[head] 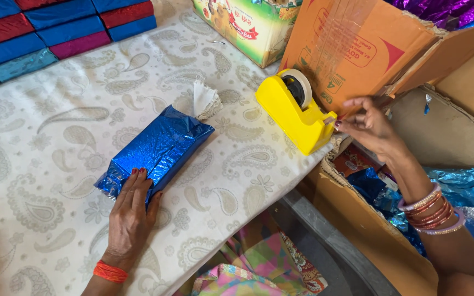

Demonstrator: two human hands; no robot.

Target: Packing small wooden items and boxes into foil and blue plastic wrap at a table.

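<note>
A box wrapped in shiny blue foil (157, 149) lies on the white paisley cloth (56, 164). My left hand (131, 211) presses flat on its near end, fingers together on the folded foil. My right hand (370, 126) is at the cutter end of a yellow tape dispenser (294, 112), with the fingertips pinched on the end of the clear tape. The tape roll (300, 85) sits in the dispenser's top. Bangles (432, 211) are on my right wrist, an orange band (109, 272) on the left.
Wrapped blue and red boxes (56, 27) are stacked at the far left. A green printed carton (248, 24) and an orange cardboard box (357, 49) stand at the back. An open carton (368, 230) with blue foil sits to the right, below the table edge.
</note>
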